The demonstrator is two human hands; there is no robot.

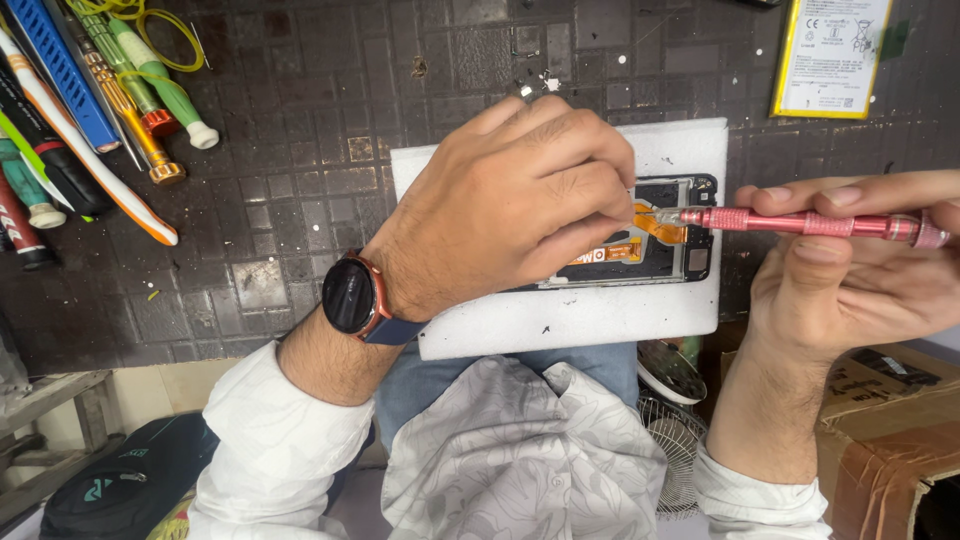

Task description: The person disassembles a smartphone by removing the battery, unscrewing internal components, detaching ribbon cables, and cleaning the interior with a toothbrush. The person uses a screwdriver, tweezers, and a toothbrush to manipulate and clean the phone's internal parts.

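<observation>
Currently: right hand [850, 270] pinches a pink screwdriver [810, 222], lying left-right, tip leftward over the opened phone [660, 245] on white foam pad [600, 320]; left hand [510, 200] presses that phone, fingers closed.

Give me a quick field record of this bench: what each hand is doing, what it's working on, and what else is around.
left hand: resting over the opened black phone, fingers at its orange flex cable
right hand: holding a pink metal screwdriver, tip at the phone's inside
support: white foam pad on a dark tiled bench
nearby: coloured hand tools far left; yellow-edged battery top right
wrist: black round watch
</observation>
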